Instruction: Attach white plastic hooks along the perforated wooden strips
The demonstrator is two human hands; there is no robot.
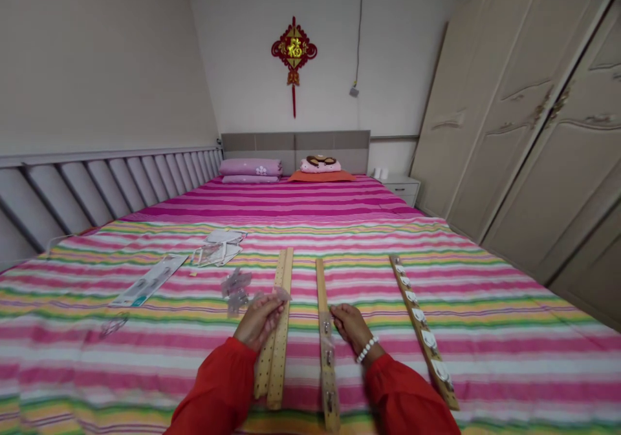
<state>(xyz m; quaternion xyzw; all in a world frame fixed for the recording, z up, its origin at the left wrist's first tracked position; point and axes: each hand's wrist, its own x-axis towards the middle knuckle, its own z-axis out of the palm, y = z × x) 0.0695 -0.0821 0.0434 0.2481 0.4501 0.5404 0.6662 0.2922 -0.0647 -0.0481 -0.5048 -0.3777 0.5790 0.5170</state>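
Several wooden slats lie lengthwise on a striped bed. A pair of perforated slats [278,318] lies on the left, with my left hand [259,322] resting on them, fingers pinched on a small clear plastic piece [281,295]. The middle slat [326,338] carries clear clips. My right hand [350,326], with a bead bracelet, touches the right side of that slat near a clip, fingers curled. A third slat [421,328] with white round fittings lies further right.
Clear plastic bags [236,289] and opened packaging [218,249] lie left of the slats, with a long package [148,281] further left. Pillows [250,168] sit at the headboard. A wardrobe [533,131] stands on the right, a padded rail [97,186] on the left.
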